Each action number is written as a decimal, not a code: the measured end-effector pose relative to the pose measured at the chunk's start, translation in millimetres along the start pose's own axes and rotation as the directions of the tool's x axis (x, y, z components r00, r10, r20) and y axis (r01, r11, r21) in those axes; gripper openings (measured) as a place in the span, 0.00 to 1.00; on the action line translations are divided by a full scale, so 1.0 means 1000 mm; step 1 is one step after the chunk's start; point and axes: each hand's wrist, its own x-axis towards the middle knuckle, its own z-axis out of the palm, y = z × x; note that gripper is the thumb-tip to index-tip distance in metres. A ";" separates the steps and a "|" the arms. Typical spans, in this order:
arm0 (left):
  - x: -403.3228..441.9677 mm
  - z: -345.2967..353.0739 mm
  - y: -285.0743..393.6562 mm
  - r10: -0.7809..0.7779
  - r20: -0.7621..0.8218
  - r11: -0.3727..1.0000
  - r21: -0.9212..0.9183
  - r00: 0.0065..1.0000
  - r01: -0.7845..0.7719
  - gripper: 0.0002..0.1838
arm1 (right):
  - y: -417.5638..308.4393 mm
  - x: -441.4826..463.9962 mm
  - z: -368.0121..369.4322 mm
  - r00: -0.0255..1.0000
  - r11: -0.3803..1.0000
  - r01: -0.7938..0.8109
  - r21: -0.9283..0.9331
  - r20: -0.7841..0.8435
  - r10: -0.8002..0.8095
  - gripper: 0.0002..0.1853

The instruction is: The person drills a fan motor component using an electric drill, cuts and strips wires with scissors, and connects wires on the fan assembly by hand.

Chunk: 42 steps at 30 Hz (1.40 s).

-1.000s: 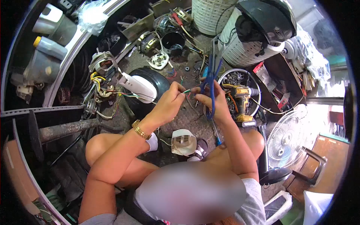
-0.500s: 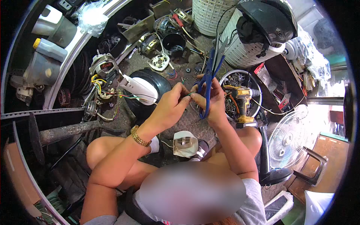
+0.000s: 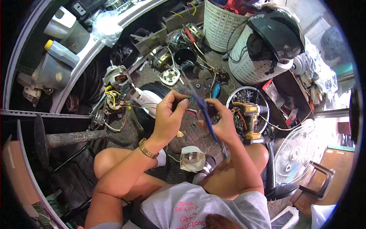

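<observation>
My left hand (image 3: pixel 169 116), with a gold watch at the wrist, is closed in a pinch on thin electrical wires (image 3: pixel 188 98), a green end showing at the fingertips. These wires run left toward a dismantled fan motor (image 3: pixel 116 78) with yellow leads, beside a white fan stand (image 3: pixel 145 100). My right hand (image 3: pixel 224 121) is wrapped around blue-handled scissors (image 3: pixel 206 117), smeared by motion. Their blades point up and left, close to the wire end; whether they touch it I cannot tell.
A yellow-black cordless drill (image 3: pixel 251 118) lies on a round container of screws (image 3: pixel 237 94). A black helmet (image 3: pixel 276 34) rests on a white basket (image 3: pixel 244 63). A fan grille (image 3: pixel 295 147) stands right, a hammer-like tool (image 3: pixel 72 138) left. A white plastic housing (image 3: pixel 192 158) sits by my feet.
My right hand has let go of the wire ends and moved away from my left hand. The scissors have swung left toward the wires. The whole view has shifted slightly.
</observation>
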 end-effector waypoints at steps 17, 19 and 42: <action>-0.001 -0.006 0.001 0.199 -0.003 0.967 0.164 0.980 -0.196 0.05 | -0.001 -0.003 0.007 0.947 0.908 0.260 -0.329 -0.094 -0.306 0.29; -0.001 -0.005 0.002 0.223 -0.002 0.951 0.222 0.975 -0.217 0.06 | 0.000 -0.004 0.006 0.957 0.915 0.236 -0.329 -0.084 -0.277 0.29; 0.000 -0.005 0.009 0.304 0.063 0.904 0.296 0.951 -0.308 0.07 | 0.007 -0.005 0.002 0.921 0.873 0.289 -0.394 -0.133 -0.365 0.26</action>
